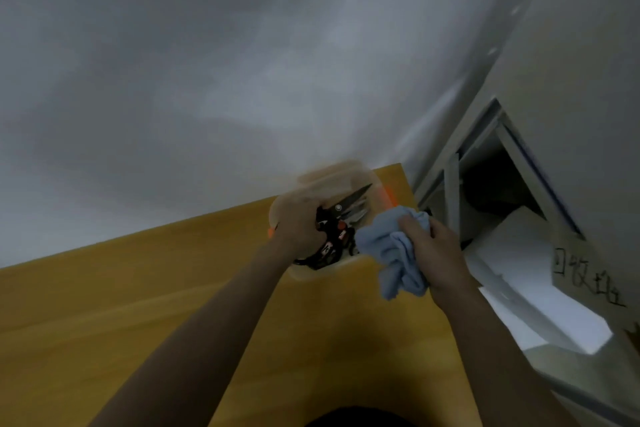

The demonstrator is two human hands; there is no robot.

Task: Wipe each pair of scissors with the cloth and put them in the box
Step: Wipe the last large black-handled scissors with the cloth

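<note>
clear box (332, 173) on the wooden table (138, 288) has black-handled scissors (341, 215) piled in it; left hand (298, 224) grips the handles over the box; right hand (431, 253) clutches the bunched blue cloth (388, 246) just beside it

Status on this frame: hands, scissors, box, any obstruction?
Left hand in the clear box, on black scissors; grip unclear. Right hand grips blue cloth beside box. Nothing blocking the box.
</note>
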